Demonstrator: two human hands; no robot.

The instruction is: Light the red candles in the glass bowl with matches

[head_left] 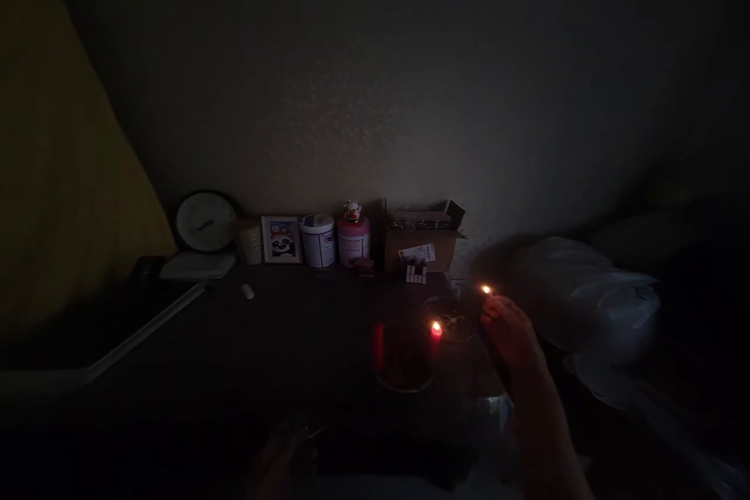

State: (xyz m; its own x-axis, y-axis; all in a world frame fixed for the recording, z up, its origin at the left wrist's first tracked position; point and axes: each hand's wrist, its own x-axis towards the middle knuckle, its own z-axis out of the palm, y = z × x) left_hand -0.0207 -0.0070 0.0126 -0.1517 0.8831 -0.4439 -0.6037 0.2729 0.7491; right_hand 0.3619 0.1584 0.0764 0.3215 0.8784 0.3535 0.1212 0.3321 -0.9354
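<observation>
My right hand is raised at the right of the table, its fingers pinched on a short lit match with a small flame. To its left, a red candle burns at the edge of a dark round dish. A second red candle stands at the dish's left side without a flame. Behind the lit candle is a clear glass bowl with thin bits inside. Low in the view, my left hand is mostly lost in darkness. Its fingers look closed by a thin pale thing too dim to name.
Along the wall stand a round white clock-like disc, a panda picture frame, two tins and an open cardboard box. A white plastic bag lies right of my right arm. A yellow curtain hangs left.
</observation>
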